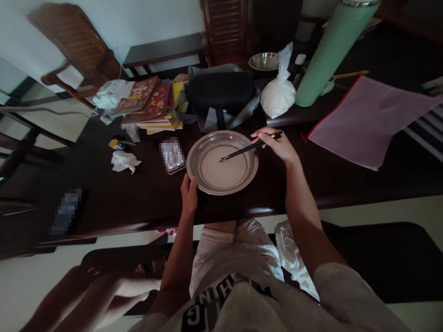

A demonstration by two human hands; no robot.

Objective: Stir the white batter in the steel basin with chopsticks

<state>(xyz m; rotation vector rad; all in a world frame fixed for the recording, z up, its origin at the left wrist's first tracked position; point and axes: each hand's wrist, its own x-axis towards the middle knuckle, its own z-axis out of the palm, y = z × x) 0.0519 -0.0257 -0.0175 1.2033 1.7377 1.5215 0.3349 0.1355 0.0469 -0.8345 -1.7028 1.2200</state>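
A round metal basin [223, 186] with whitish liquid [228, 170] in it stands near the front edge of the dark table. My left hand [189, 191] grips its rim at the lower left, thumb over the edge. Dark chopsticks [242, 151] are pinched in my right hand [275, 144] above the basin's right side. Their tips reach down to the liquid near the middle. Just left of the basin lies a phone [173, 156] with a blurred screen.
Behind the basin sit a black case [221, 90], stacked books [148, 101], a tied bag of white powder [278, 94] and a tall green flask [334, 55]. A pink mesh pouch [370, 120] lies right. Crumpled tissue [125, 161] and a small jar [116, 144] are left. Another person's legs [93, 295] show lower left.
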